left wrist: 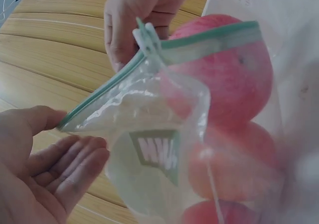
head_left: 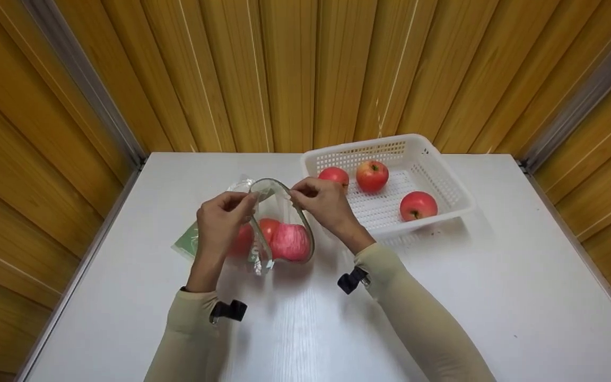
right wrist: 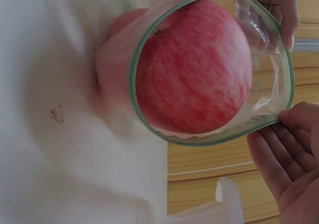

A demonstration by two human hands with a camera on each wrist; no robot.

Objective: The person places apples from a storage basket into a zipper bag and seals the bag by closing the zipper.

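Note:
Between the two hands a clear zip bag (left wrist: 124,149) with a green zip rim lies on the table, its mouth spread wide. Several red apples are inside; the nearest apple (right wrist: 199,69) sits right at the mouth. My left hand (head_left: 220,220) pinches one side of the rim between thumb and fingers. On the opposite side, my right hand (head_left: 326,204) pinches the rim likewise. A white zip slider (left wrist: 147,39) shows on the rim in the left wrist view. The bag's green printed end (head_left: 186,241) sticks out left of the left hand.
A white plastic basket (head_left: 443,178) stands at the back right, close to the right hand. It holds three apples, one of them a red apple (head_left: 418,206) near its front right. Wood-patterned panels (head_left: 289,74) rise behind the white table (head_left: 305,329).

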